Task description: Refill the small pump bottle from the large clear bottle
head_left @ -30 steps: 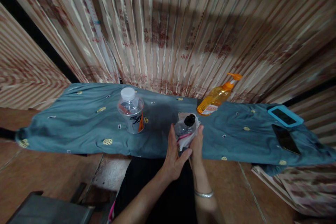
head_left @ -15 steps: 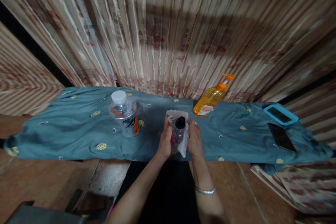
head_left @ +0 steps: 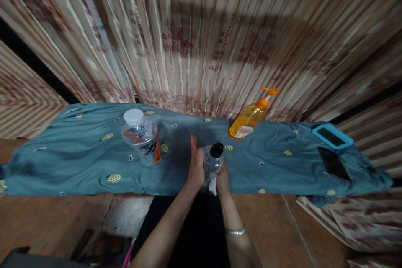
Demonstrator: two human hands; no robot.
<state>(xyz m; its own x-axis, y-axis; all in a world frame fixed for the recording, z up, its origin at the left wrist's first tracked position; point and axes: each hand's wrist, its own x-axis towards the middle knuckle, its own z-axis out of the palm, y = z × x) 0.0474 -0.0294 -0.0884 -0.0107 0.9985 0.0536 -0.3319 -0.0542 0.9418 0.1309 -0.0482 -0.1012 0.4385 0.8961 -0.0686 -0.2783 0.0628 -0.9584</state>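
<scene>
A small clear bottle with a black cap (head_left: 214, 158) stands upright near the front edge of a teal cloth (head_left: 78, 163). My left hand (head_left: 196, 166) grips its left side, fingers pointing up. My right hand (head_left: 222, 179) presses a crumpled white cloth (head_left: 212, 183) against the bottle's lower part from the right and below. Most of the white cloth is hidden between my hands.
A larger clear bottle with a white cap (head_left: 140, 136) stands to the left. An orange pump bottle (head_left: 251, 115) leans at the back. Two phones, one in a blue case (head_left: 332, 136) and one dark (head_left: 333, 163), lie at the right. A striped curtain hangs behind.
The white cloth, earlier wrapped up around the bottle's neck and cap, has slid down to its base, so the black cap and shoulder show. My right hand has dropped lower.
</scene>
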